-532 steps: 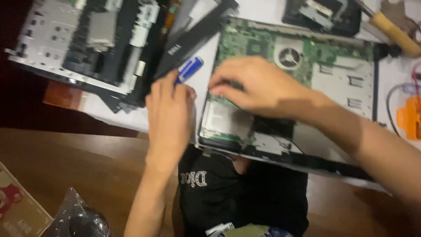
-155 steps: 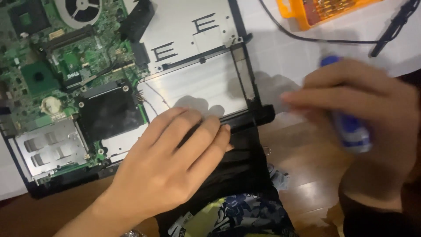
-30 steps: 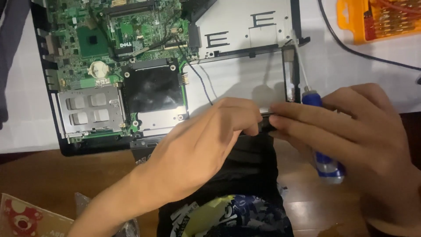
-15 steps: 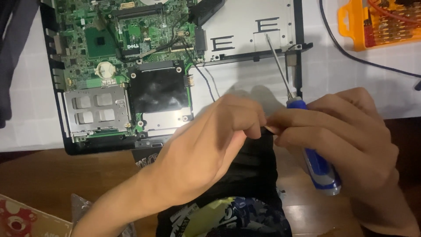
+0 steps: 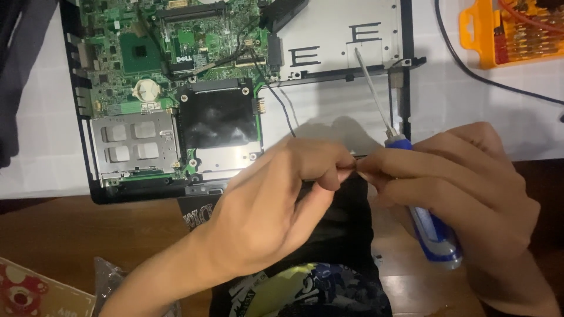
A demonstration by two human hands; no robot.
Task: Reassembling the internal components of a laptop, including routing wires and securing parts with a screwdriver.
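Observation:
An opened laptop base [image 5: 94,176] lies on a white sheet, its green circuit board [image 5: 158,53] exposed at the upper left and a silver metal plate [image 5: 335,35] at the upper right. My right hand [image 5: 464,194] grips a blue-handled screwdriver [image 5: 432,235], its thin shaft pointing up and away over the plate. My left hand [image 5: 276,205] is pinched at the fingertips, meeting my right fingertips over the laptop's front edge. Whatever tiny part sits between the fingertips is too small to make out. A thin black wire [image 5: 282,111] trails from the board.
An orange case of screwdriver bits [image 5: 511,35] sits at the upper right with a black cable [image 5: 470,70] running past it. A dark cloth [image 5: 346,240] lies under my hands on the brown wooden table [image 5: 70,235]. A printed cardboard box [image 5: 29,293] is at the bottom left.
The view has shifted slightly, with the laptop sliding left and down in frame. My hands stay pinched together; the screwdriver has tilted so that its shaft shows above my right fingers.

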